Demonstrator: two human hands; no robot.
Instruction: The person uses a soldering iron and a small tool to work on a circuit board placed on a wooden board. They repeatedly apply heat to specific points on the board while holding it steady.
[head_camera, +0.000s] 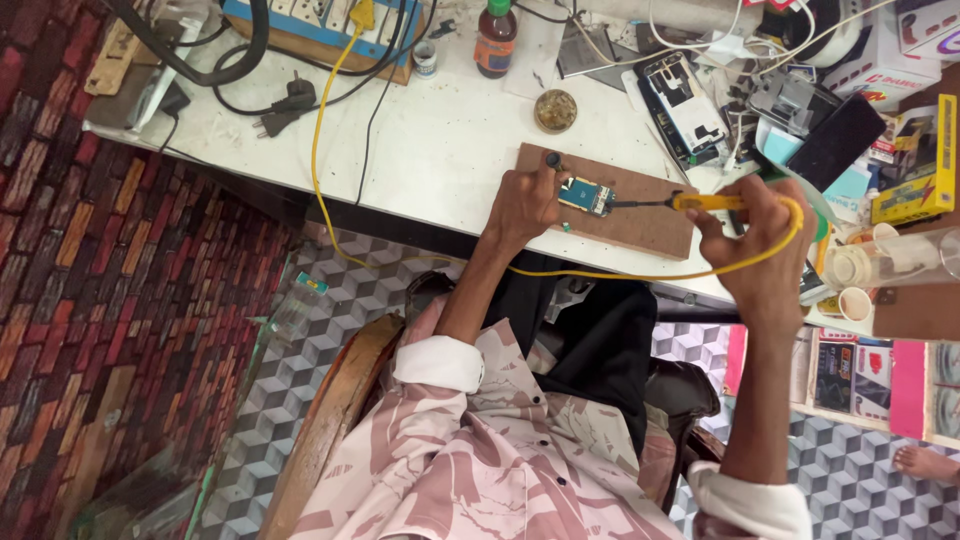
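White bench (450, 140) cluttered (cables, phone parts) — cube-patterned floor (330, 300) below.

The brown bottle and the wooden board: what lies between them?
In the head view, a small round tin lies between the brown bottle and the wooden board.

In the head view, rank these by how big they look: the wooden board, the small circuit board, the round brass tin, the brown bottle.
1. wooden board
2. brown bottle, cut off at the top edge
3. round brass tin and small circuit board: too alike to rank.
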